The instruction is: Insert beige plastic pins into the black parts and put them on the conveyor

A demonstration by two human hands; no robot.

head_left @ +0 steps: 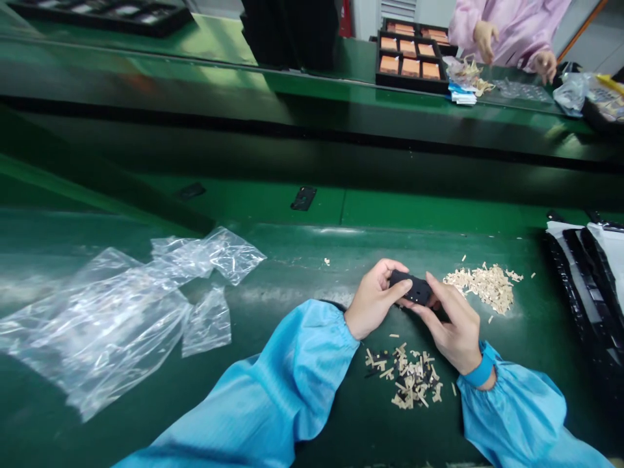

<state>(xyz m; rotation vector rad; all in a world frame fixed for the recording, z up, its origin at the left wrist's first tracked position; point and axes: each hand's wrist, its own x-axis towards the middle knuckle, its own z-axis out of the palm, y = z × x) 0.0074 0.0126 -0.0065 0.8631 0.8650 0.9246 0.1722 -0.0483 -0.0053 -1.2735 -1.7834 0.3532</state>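
A small flat black plastic part [415,290] with little holes is held between both hands above the green table. My left hand [374,296] pinches its left end, thumb on top. At the right end, my right hand [452,320] grips it with thumb and fingers. Just behind my right hand lies a heap of small cream-coloured pieces [487,286]. Nearer to me, below the hands, is a looser pile of cream strips and black bits [414,380]. What the fingers cover on the part's underside is hidden.
Clear plastic bags [121,312] spread over the left side. Black-and-white stacked trays [585,273] stand at the right. A flat black part [303,198] lies on the green belt ahead. Across it, a co-worker's hands [485,40] are near black trays with orange pieces [411,67].
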